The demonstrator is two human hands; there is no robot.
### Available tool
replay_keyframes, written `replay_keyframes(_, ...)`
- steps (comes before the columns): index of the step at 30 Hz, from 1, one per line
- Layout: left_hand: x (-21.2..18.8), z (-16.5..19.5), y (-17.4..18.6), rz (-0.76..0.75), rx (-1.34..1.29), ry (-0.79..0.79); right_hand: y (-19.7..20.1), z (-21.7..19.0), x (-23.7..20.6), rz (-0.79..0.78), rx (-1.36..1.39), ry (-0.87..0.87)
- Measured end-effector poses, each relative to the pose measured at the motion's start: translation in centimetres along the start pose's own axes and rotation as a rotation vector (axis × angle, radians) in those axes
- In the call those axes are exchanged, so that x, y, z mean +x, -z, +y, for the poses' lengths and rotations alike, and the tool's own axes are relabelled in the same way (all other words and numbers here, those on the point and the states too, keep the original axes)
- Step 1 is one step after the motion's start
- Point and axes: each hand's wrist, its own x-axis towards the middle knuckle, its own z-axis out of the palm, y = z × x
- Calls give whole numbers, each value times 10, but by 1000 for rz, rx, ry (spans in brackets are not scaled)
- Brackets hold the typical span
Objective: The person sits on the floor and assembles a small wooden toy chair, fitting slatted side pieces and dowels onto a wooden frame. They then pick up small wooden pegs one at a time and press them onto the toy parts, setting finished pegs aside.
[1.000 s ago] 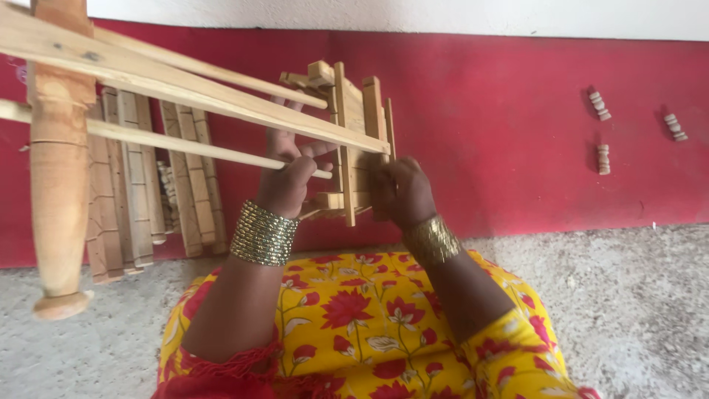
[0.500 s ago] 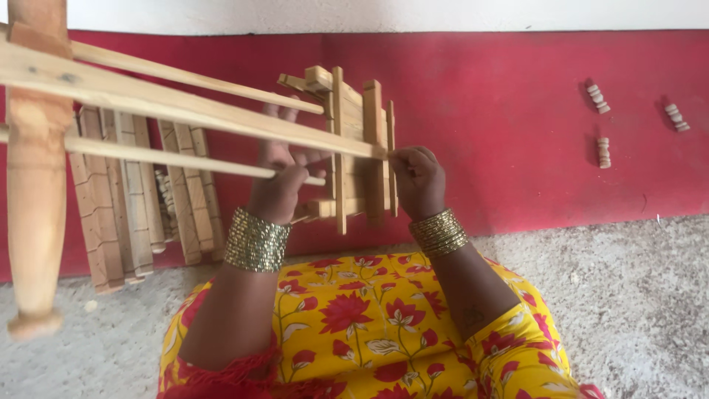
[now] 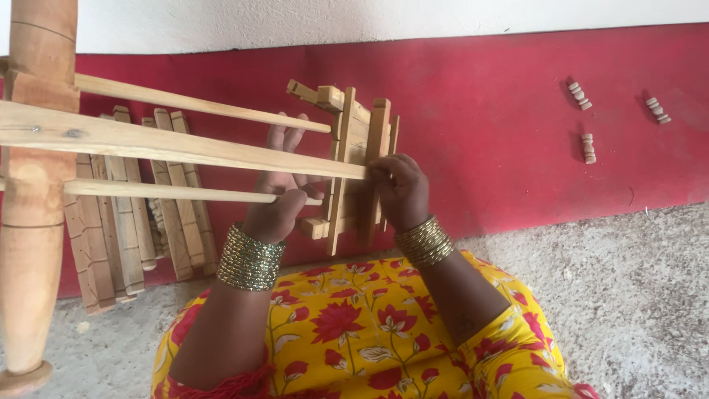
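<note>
While the yellow flowered cloth (image 3: 354, 347) filled the near edge of the view, two forearms with gold bangles (image 3: 249, 257) rose from it toward a small wooden frame (image 3: 353, 166) held upright against the red wall (image 3: 480, 111). The left hand (image 3: 279, 199) curled its thumb and fingers round the lowest rod (image 3: 162, 192), the fingertips stretching up behind the wide slat (image 3: 185, 144). The right hand (image 3: 400, 191) pinched the frame's right edge, fingers pressed together where the slat's end met it. At left a turned post (image 3: 33, 222) carried the slat and rods. Farther back, loose slats (image 3: 133, 222) leaned on the wall, and three small spindles (image 3: 587, 148) lay well apart to the right.
</note>
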Motion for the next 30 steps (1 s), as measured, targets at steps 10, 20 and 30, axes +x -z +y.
replay_keyframes(10, -1, 0, -3, -37, -9, 33, 29, 8, 17, -163, -240, 133)
replay_keyframes(20, -3, -1, -19, -231, 270, -170, 33, 33, 33, 50, -384, 87)
replay_keyframes(30, -2, -2, -13, -174, 147, -75, 30, 21, 21, -180, -396, 91)
